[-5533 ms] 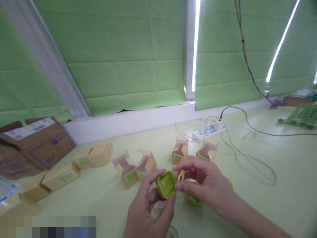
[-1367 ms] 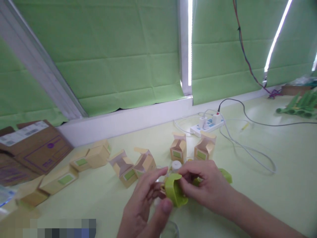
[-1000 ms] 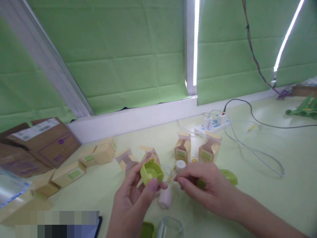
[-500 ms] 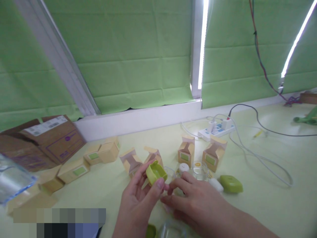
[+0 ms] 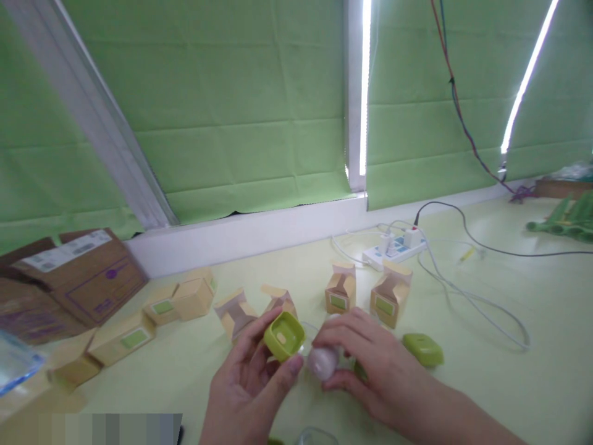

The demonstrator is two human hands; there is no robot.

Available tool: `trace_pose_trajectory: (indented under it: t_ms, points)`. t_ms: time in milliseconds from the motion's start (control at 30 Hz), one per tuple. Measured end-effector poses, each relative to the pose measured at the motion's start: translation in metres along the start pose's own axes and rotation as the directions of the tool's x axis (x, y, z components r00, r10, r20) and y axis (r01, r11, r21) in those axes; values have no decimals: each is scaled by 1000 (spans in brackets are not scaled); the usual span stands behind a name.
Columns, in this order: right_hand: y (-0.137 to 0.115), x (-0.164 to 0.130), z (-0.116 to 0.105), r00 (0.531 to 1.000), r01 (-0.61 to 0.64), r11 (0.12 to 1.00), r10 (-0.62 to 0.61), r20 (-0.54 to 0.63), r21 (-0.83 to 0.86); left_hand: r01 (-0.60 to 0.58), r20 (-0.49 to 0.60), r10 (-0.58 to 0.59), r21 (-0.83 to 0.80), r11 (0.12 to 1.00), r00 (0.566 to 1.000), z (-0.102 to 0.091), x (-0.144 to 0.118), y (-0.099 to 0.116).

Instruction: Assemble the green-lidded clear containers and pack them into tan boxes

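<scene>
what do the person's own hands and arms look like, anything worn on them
The left hand and right hand are bare, with no gloves or rings in sight. The right forearm shows no sleeve, watch or bracelet. The bottom edge cuts off the left arm near the wrist, so any sleeve there cannot be judged.

Blazing white through slits [image 5: 365, 93] above the power strip [image 5: 402, 252], glowing dimly through green blinds [image 5: 231, 111] behind it, glinting off the pale rounded piece [image 5: 323, 363] below-left of it, blurring green tubes [image 5: 563, 221] right of it, pixelating farther lower-left.
</scene>
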State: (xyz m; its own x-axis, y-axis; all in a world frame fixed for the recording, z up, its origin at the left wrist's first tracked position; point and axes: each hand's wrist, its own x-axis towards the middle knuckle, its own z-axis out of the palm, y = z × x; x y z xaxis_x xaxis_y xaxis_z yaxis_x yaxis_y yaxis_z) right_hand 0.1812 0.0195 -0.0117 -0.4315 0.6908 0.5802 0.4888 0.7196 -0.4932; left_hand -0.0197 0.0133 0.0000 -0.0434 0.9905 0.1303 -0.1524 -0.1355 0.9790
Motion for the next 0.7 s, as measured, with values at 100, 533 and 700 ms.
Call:
trace_pose_trajectory:
  t_ms: [100, 533, 700]
  points:
    - [4, -3, -2, 964, -92, 972, 141, -226, 214, -46, -32, 49, 96, 994, 998, -3, -1, -1]
    - [-3, 2, 5, 902, -274, 627, 430, -30, 729, -344, 146, 313, 460, 818, 938, 11, -9, -13]
    - [-3, 3, 4, 903, -291, 638, 429, -15, 713, -306, 117, 283, 386, 870, 952, 11, -10, -16]
